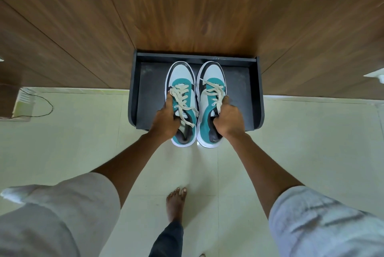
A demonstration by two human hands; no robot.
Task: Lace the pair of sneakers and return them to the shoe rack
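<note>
Two bare forearms reach forward and down from pale rolled sleeves, one hand to each sneaker. The left hand (166, 119) curls around the collar of the left sneaker (180, 82), fingers tucked inside the opening and thumb lying along its outer side by the laces. The right hand (227, 120) grips the right sneaker (212, 82) the same way, fingers hooked into the opening and thumb pressed on the outer side.

Both sneakers are teal, white and black with cream laces (182, 99) threaded and hanging loose. They sit side by side, toes pointing away, over the dark shelf of the rack (145, 94), with their heels overhanging its front edge.

One bare foot (175, 204) stands on pale floor tiles (83, 132). Brown wood panelling (187, 7) rises behind the rack. A thin black cable (48, 107) loops on the tiles at far left.
</note>
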